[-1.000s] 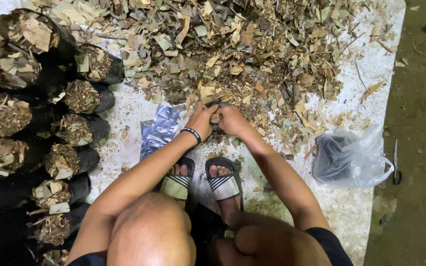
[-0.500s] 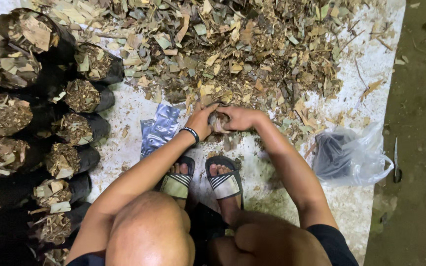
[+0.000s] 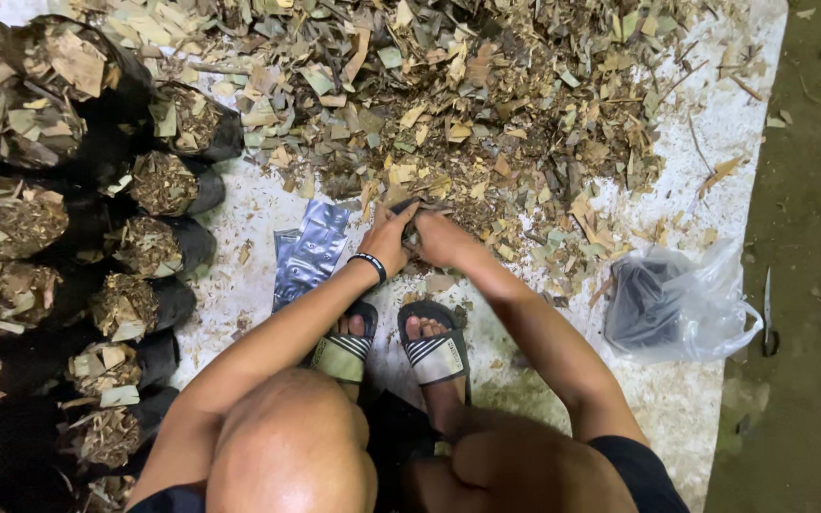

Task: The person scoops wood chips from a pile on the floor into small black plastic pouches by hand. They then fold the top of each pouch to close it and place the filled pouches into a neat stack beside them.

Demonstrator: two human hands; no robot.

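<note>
Both hands, L [image 3: 389,237] & R [image 3: 441,237], now closed together on small black bag [image 3: 409,211], shifted slightly w/ leaf pile [image 3: 467,104] just ahead.

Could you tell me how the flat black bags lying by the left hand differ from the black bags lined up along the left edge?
The flat black bags lie empty and shiny on the white sheet, close to the left hand; the lined-up black bags are stuffed round with dry leaf and wood chips. The flat ones are stacked together; the filled ones lie in rows, mouths open. Both are black plastic.
</note>
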